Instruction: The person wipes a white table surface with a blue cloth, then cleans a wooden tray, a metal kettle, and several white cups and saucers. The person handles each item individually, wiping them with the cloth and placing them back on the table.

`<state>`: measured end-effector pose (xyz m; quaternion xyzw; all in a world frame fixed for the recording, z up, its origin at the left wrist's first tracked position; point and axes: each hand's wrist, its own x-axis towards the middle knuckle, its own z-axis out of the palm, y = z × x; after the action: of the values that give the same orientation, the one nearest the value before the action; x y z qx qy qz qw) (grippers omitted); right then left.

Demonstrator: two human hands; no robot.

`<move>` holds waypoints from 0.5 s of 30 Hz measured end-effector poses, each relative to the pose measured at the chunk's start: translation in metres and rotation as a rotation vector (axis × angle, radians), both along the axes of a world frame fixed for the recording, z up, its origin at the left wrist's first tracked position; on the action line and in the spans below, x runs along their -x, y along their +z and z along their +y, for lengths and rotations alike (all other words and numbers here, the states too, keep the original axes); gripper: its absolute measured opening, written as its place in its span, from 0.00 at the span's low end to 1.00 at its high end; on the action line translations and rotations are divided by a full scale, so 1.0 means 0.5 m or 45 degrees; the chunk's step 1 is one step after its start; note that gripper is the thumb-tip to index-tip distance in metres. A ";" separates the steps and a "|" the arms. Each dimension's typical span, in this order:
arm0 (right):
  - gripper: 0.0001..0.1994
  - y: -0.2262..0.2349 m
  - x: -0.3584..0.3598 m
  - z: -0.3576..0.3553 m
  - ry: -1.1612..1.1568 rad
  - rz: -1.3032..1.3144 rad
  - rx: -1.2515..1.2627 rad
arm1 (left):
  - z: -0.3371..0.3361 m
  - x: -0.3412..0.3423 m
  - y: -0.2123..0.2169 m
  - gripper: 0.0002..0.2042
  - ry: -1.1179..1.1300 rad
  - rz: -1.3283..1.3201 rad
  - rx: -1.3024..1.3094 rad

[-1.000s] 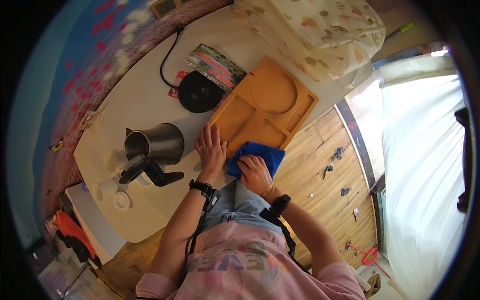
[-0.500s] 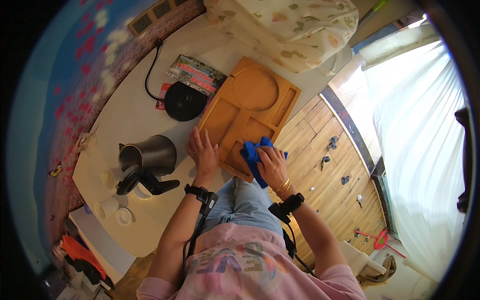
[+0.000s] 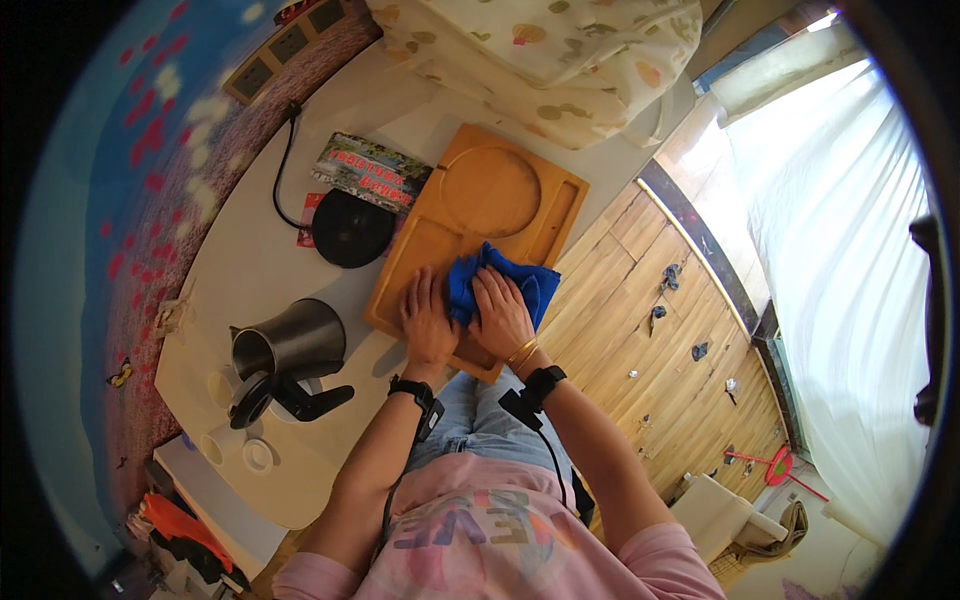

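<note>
Pressing our right hand (image 3: pixel 500 315) flat on the blue cloth (image 3: pixel 515 280), we hold it against the wooden tray (image 3: pixel 500 190) on the table (image 3: pixel 250 260); our left hand (image 3: pixel 428 322), open, apparently steadies the tray.

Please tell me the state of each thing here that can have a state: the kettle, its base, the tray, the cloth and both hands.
Kettle: off its base, lid open, standing on the table.
Kettle base: bare, cord attached.
Wooden tray: flat on the table, nothing in its round recess.
Blue cloth: bunched, lying on the tray.
Left hand: flat on the tray.
Right hand: pressing on the cloth.
</note>
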<state>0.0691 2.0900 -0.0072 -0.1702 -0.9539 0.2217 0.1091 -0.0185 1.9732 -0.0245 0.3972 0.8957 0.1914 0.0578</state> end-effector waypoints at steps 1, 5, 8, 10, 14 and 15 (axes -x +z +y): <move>0.27 0.002 0.004 0.002 -0.037 0.000 -0.004 | 0.001 0.001 0.001 0.33 -0.002 0.012 -0.003; 0.29 0.010 0.013 0.007 -0.131 -0.021 -0.119 | 0.004 0.002 0.008 0.32 0.004 0.050 0.030; 0.31 0.017 -0.007 0.000 -0.278 -0.080 -0.181 | 0.003 -0.001 0.018 0.32 -0.014 0.002 0.097; 0.31 0.026 -0.035 -0.005 -0.308 -0.159 -0.191 | 0.001 -0.003 0.024 0.33 -0.019 -0.017 0.106; 0.29 0.032 -0.060 -0.035 -0.221 -0.111 -0.173 | 0.000 -0.004 0.022 0.34 -0.028 0.033 0.065; 0.24 0.030 -0.059 -0.037 -0.198 -0.046 -0.182 | 0.000 -0.003 0.018 0.33 -0.036 0.056 0.076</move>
<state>0.0988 2.0712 0.0080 -0.2393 -0.9531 0.1409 0.1205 -0.0170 1.9730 -0.0156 0.4121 0.8963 0.1550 0.0526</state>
